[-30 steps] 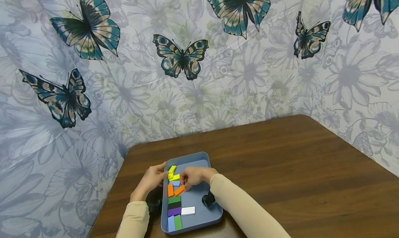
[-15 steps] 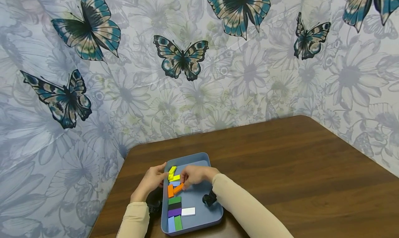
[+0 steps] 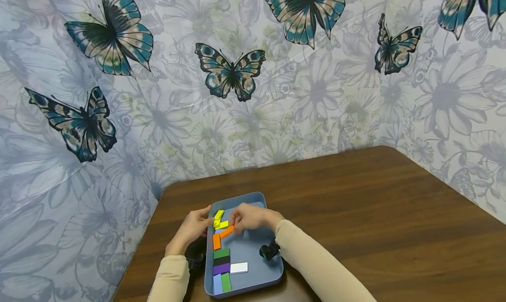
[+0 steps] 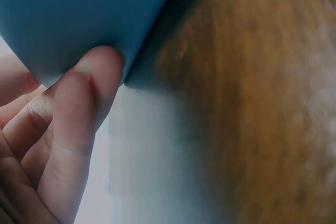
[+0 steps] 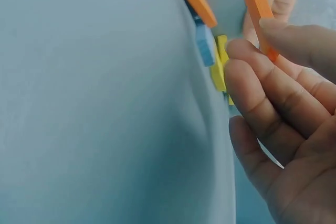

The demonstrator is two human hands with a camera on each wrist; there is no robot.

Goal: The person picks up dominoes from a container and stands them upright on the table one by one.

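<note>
In the head view my right hand (image 3: 253, 216) pinches an orange block (image 3: 227, 231) above the blue-grey tray (image 3: 258, 240). The right wrist view shows this orange block (image 5: 257, 1) between thumb and fingers, lifted and tilted. My left hand (image 3: 191, 229) grips the tray's left side, its fingers against the outer wall (image 4: 79, 19) in the left wrist view. Just inside that rim, by the left thumb, lie yellow blocks (image 3: 223, 224). A second orange block (image 3: 216, 242) lies nearer me. A light blue block (image 5: 205, 44) between the orange and yellow ones is mostly hidden from the head view.
Along the tray's left side lie a green block (image 3: 222, 253), a black one (image 3: 221, 261), a purple one (image 3: 221, 269), then light blue and green ones. A white block (image 3: 239, 268) adjoins the purple. Beneath is a brown table (image 3: 336, 205) before a butterfly-patterned wall.
My right hand has moved slightly up and away with the orange block, which has come off its spot beside the other orange block. The left hand keeps its place on the tray.
</note>
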